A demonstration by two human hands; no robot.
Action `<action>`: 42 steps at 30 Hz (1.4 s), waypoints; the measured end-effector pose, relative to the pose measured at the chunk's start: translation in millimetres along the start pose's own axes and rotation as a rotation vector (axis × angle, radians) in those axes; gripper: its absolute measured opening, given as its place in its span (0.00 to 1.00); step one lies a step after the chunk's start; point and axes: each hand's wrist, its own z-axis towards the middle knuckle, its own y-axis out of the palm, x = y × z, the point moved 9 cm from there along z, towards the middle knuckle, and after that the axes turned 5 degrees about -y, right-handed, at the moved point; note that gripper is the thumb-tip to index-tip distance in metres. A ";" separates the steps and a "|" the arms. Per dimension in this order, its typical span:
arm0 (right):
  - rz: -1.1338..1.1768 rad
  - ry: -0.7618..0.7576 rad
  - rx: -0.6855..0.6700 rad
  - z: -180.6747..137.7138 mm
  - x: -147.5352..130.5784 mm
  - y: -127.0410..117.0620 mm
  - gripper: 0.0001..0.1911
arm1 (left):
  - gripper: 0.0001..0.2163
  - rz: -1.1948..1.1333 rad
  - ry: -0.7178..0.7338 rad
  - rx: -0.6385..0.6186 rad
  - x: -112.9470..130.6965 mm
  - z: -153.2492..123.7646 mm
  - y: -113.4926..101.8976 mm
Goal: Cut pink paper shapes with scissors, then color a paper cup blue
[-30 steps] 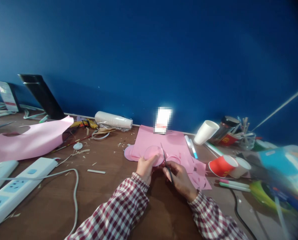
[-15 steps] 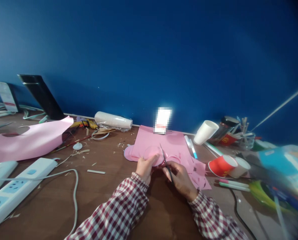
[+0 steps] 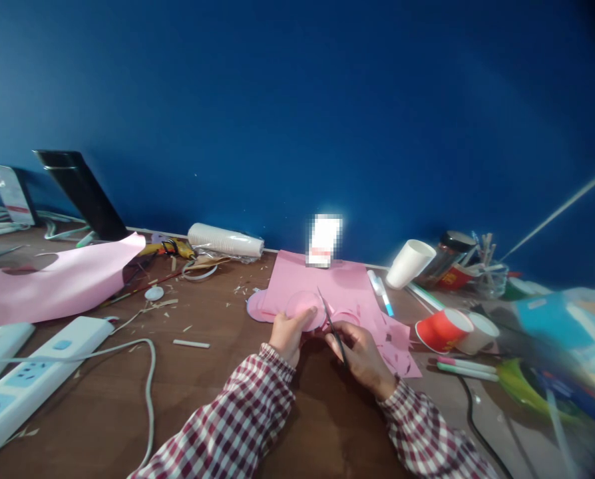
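Between the thumb and fingers of my left hand (image 3: 289, 334) is a round pink paper piece (image 3: 303, 307). My right hand (image 3: 363, 356) is closed around the handles of a pair of scissors (image 3: 333, 326), whose blades point up and left, right beside the edge of the round piece. Whether the blades touch the paper I cannot tell. Behind both hands lies a large pink sheet (image 3: 297, 273). Cut pink scraps (image 3: 397, 342) are spread to the right, and other rounded pink pieces (image 3: 258, 306) lie at the left.
A blurred-out phone-like object (image 3: 324, 241) leans on the blue wall. To the right are a red paper cup (image 3: 444, 330), a white cup (image 3: 410, 264) and markers (image 3: 467, 369). Leftward lie a power strip (image 3: 42, 372), a pink sheet with a cutout (image 3: 78, 273) and stacked cups (image 3: 225, 240).
Hardly anything differs. Both hands, the scissors and the round paper keep almost the same place; the whole view has shifted very slightly.
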 end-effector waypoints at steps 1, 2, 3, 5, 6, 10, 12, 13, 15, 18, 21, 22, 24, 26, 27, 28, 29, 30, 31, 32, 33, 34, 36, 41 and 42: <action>-0.001 0.003 -0.002 0.0 -0.1 -0.3 0.14 | 0.12 0.009 -0.005 0.008 0.2 0.1 -0.6; -0.002 0.004 -0.001 0.0 -0.5 -0.9 0.14 | 0.12 0.016 -0.008 0.010 0.8 0.1 -0.8; -0.004 0.003 -0.002 0.0 -1.2 -1.4 0.13 | 0.12 0.021 -0.007 0.004 1.7 -0.1 -0.3; -0.008 -0.004 -0.002 0.1 -3.3 -2.6 0.12 | 0.12 0.037 -0.002 -0.014 4.1 -0.6 0.7; -0.010 -0.008 -0.003 0.1 -4.4 -3.2 0.12 | 0.12 0.045 0.000 -0.023 5.3 -0.7 1.2; -0.009 -0.014 -0.018 0.1 -7.7 -3.8 0.13 | 0.11 0.069 -0.004 -0.046 8.1 1.6 0.6; -0.006 -0.010 -0.028 -0.1 -8.2 -3.7 0.13 | 0.11 0.085 -0.014 -0.038 7.8 4.5 -1.7; -0.006 -0.005 -0.034 -0.2 -8.0 -3.6 0.14 | 0.11 0.091 -0.020 -0.035 7.3 5.9 -2.9; -0.014 0.001 -0.040 -0.3 -7.9 -4.0 0.15 | 0.12 0.094 -0.035 -0.046 5.7 8.3 -3.6; -0.021 -0.009 -0.038 0.3 -8.6 -5.1 0.16 | 0.13 0.088 -0.038 -0.071 4.9 9.4 -2.9; 0.024 -0.006 -0.012 0.7 -7.8 -6.3 0.15 | 0.13 0.091 -0.027 -0.064 5.7 7.9 -2.9; 0.041 -0.005 0.009 0.3 -7.7 -7.4 0.15 | 0.13 0.090 -0.021 -0.055 6.1 7.0 -3.1; 0.057 -0.010 0.068 -2.0 -8.9 -10.8 0.15 | 0.14 0.073 -0.007 -0.033 7.0 5.0 -3.8; 0.034 -0.031 0.125 -6.1 -12.7 -14.7 0.16 | 0.16 0.046 0.005 -0.016 7.2 2.9 -4.2; 0.009 -0.046 0.147 -8.4 -15.2 -16.5 0.16 | 0.16 0.034 0.012 -0.014 7.2 1.9 -4.1; -0.021 -0.062 0.166 -10.7 -17.8 -18.2 0.17 | 0.17 0.025 0.017 -0.018 7.1 0.9 -3.5; -0.052 -0.080 0.186 -12.7 -20.2 -20.3 0.18 | 0.16 0.018 0.021 -0.023 6.9 0.0 -2.9; -0.079 -0.097 0.208 -14.3 -22.1 -22.5 0.18 | 0.16 0.012 0.025 -0.028 6.8 -1.0 -2.2; -0.099 -0.111 0.228 -15.4 -23.1 -24.7 0.19 | 0.15 0.006 0.028 -0.036 6.5 -1.9 -1.3; -0.112 -0.122 0.243 -15.9 -23.2 -26.3 0.19 | 0.15 -0.001 0.030 -0.041 6.2 -2.9 -0.5; -0.122 -0.131 0.255 -16.0 -22.8 -27.4 0.20 | 0.14 -0.009 0.034 -0.047 5.9 -3.7 0.3; -0.134 -0.141 0.263 -15.8 -22.0 -28.1 0.20 | 0.14 -0.017 0.041 -0.051 5.7 -4.5 1.0; -0.172 -0.162 0.272 -15.2 -20.5 -28.4 0.20 | 0.14 -0.029 0.064 -0.054 5.6 -5.4 1.9; -0.296 -0.242 0.292 -15.7 -23.0 -28.5 0.20 | 0.14 -0.050 0.138 -0.073 7.3 -5.6 2.6; -0.306 -0.263 0.289 -16.0 -24.8 -28.2 0.20 | 0.15 -0.051 0.133 -0.093 6.6 -5.6 3.8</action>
